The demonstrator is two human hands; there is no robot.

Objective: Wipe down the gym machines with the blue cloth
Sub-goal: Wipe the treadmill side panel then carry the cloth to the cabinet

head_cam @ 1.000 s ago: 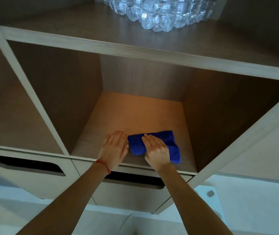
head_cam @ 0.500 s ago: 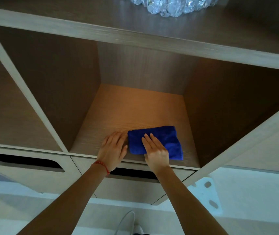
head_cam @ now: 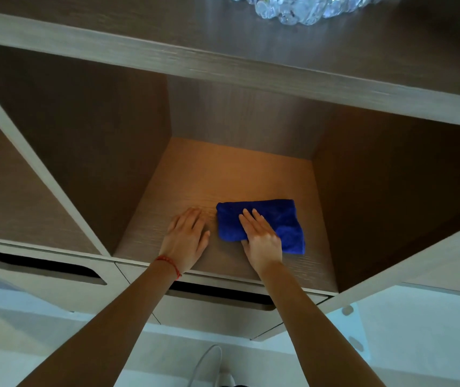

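Wooden cubby shelf [head_cam: 223,174], lit warm orange, with clear plastic bottles [head_cam: 301,8] on the board above. Folded blue cloth [head_cam: 268,219] lying flat near the shelf's front edge, long axis running left to right. Right hand [head_cam: 262,238] pressed flat on the cloth's near-left part, fingers straight, grip released rather than clenched. Left hand [head_cam: 187,238] flat on bare wood just beside the cloth's left end, also released, red cord [head_cam: 167,262] at the wrist. Cloth already under the right hand, so likely the nearer one for lifting it.
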